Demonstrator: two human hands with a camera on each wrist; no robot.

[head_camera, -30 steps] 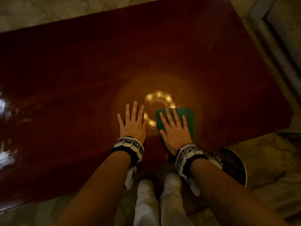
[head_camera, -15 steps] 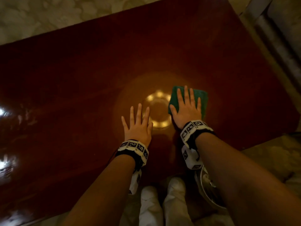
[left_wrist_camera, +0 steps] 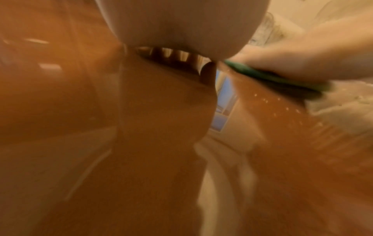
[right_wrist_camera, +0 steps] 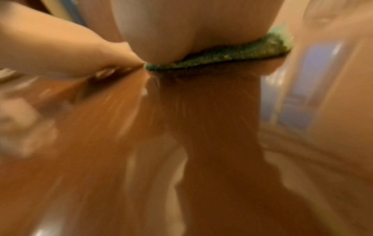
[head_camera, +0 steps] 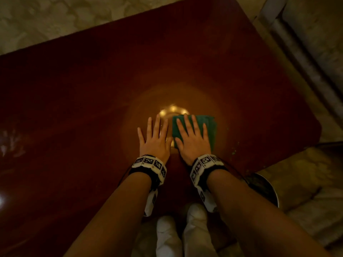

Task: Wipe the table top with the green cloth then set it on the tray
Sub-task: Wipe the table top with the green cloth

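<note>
- Fingers (head_camera: pixel 187 125) of the right hand (head_camera: pixel 192 140) lie straight and slightly spread, flat on the green cloth (head_camera: pixel 209 127), pressing it to the table top (head_camera: pixel 92 89); nothing is curled round the cloth.
- Left hand (head_camera: pixel 155 140): flat on bare wood just left of the cloth, fingers straight and a little apart, holding nothing. Judged to be bracing.
- Nearest to the person, on the near side of the cloth: two forearms with marker-patterned wrist bands (head_camera: pixel 148 164), white-clad legs (head_camera: pixel 167 236) below the table edge.
- Near and right of the cloth, past the table's near edge and lower down: a round metal vessel (head_camera: pixel 267 190), partly hidden by the right forearm. Possibly the tray; cannot tell. Interior dark, contents not readable.
- Cloth position: folded pad, near-centre of the table toward the near edge, lying over a bright ring-shaped light reflection (head_camera: pixel 172 109). The right wrist view shows the palm seated on its nubby edge (right_wrist_camera: pixel 222 55); that view is smeared.
- Right of the cloth, toward the table's near right corner: a few pale specks (head_camera: pixel 233 151) on the wood.
- Far from the cloth: a wide span of dark polished wood, then pale patterned floor (head_camera: pixel 55 19).
- Step in hand (judgement): wiping, not placing. Much surface lies beyond the hand's present reach.
- Next move calls for: steady downward pressure, strokes carried outward to the far and left areas; only then a pinch-and-lift of the cloth toward the tray.
</note>
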